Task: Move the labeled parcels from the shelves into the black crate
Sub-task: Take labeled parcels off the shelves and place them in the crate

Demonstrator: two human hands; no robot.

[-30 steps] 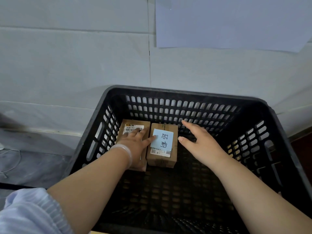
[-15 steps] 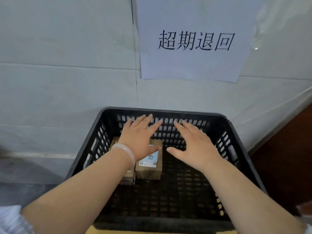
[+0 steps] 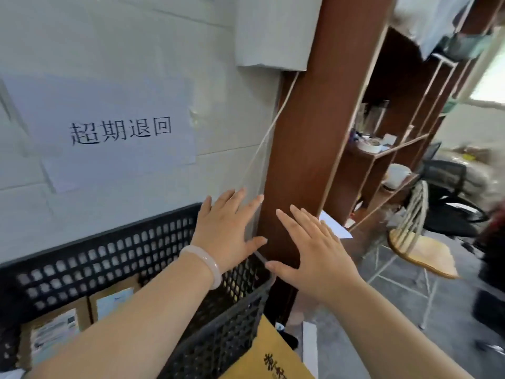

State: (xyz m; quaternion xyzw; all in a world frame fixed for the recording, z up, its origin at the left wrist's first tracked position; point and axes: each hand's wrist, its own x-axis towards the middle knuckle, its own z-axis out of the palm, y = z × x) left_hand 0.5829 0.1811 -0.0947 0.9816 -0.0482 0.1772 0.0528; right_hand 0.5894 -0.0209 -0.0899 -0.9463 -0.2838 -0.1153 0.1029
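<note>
- Labeled parcels: two brown cardboard boxes lie side by side on the floor of the black crate (image 3: 82, 269), well below and to the left of the left fingertips, back past the wrist.
- One parcel (image 3: 52, 335) sits near the lower left edge of the view and carries a printed label.
- The other parcel (image 3: 114, 299) is just beside it, nearer the fingers, with a pale label on top. The left forearm hides part of it.
- The left hand (image 3: 224, 231) hovers palm down over the crate's far right corner, its fingers (image 3: 232, 198) straight and spread, thumb out to the side, holding nothing.
- A pale bracelet (image 3: 205, 265) circles the left wrist.
- The right hand (image 3: 319, 258) is just beside the left, beyond the crate's right rim. Its fingers (image 3: 300, 220) are straight and slightly fanned, thumb apart, and nothing is in its grasp.
- Past both sets of fingertips stands a brown wooden post (image 3: 308, 132).
- Up and to the left of the left fingertips, a paper sign (image 3: 109, 129) with four printed characters hangs on the pale wall.
- To the right of the right fingers are wooden shelves (image 3: 399, 147) holding blurred small items, and a chair (image 3: 420, 250) with a wooden seat.
- Below the right wrist, against the crate's side, lies a tan printed packet (image 3: 273, 359).
</note>
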